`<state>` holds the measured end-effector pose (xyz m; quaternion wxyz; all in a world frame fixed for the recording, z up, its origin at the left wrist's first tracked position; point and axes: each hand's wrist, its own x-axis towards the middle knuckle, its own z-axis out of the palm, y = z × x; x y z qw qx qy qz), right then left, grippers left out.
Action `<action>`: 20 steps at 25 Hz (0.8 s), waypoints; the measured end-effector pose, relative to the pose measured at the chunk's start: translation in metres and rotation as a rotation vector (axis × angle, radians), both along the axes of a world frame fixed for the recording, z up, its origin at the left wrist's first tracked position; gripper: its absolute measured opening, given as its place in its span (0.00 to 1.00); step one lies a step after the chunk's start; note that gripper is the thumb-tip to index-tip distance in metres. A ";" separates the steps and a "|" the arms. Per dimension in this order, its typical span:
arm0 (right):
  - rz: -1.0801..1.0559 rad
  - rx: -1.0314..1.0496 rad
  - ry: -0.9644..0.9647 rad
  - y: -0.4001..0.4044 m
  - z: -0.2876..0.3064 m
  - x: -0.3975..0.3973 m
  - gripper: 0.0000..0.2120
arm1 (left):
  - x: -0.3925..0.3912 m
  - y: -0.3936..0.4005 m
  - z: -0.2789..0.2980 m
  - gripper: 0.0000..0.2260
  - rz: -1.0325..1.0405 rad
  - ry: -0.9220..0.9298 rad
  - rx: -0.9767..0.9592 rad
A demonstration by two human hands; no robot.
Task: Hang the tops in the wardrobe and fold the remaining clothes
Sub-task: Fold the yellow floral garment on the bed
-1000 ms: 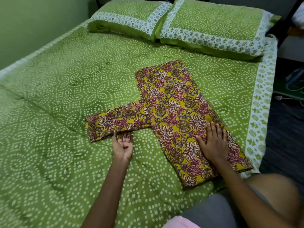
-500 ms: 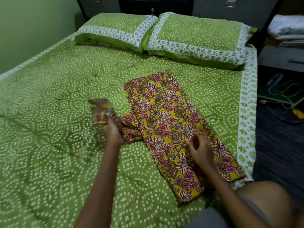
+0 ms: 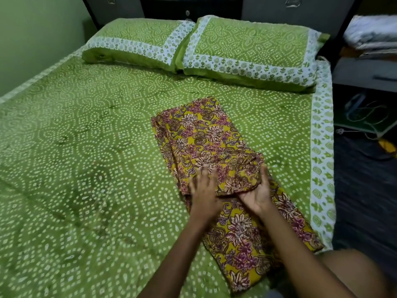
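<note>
Both arms reach forward over the bed. The left hand lies palm down, fingers straight, pressing the folded-over sleeve flat on the floral garment. The right hand is palm up, its grip loosely curled under the sleeve's edge. The garment lies near the bed's right side, below the pillows.
</note>
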<state>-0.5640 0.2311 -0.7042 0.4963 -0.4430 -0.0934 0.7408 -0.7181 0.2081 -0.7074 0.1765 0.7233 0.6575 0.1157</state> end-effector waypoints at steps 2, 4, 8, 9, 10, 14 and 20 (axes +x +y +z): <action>0.036 0.042 -0.111 0.015 -0.007 -0.001 0.64 | -0.030 0.003 -0.015 0.36 0.077 0.121 -0.034; 0.134 0.058 -0.276 0.027 -0.002 -0.009 0.57 | -0.050 0.016 -0.018 0.32 0.023 0.222 -0.035; 0.246 0.063 -0.412 0.037 0.008 -0.023 0.33 | -0.080 0.021 -0.017 0.27 0.060 0.130 0.087; 0.265 0.059 -0.381 0.039 0.012 -0.024 0.34 | -0.087 0.013 -0.022 0.24 0.082 0.068 0.122; 0.279 0.054 -0.352 0.041 0.015 -0.022 0.34 | -0.092 0.002 -0.026 0.22 0.090 0.023 0.158; 0.120 -0.029 -0.439 0.050 0.006 -0.005 0.19 | -0.106 0.000 -0.009 0.28 0.088 -0.192 0.141; 0.077 -0.017 -0.405 0.038 0.005 0.004 0.39 | -0.115 0.116 0.026 0.48 -0.132 0.048 -0.054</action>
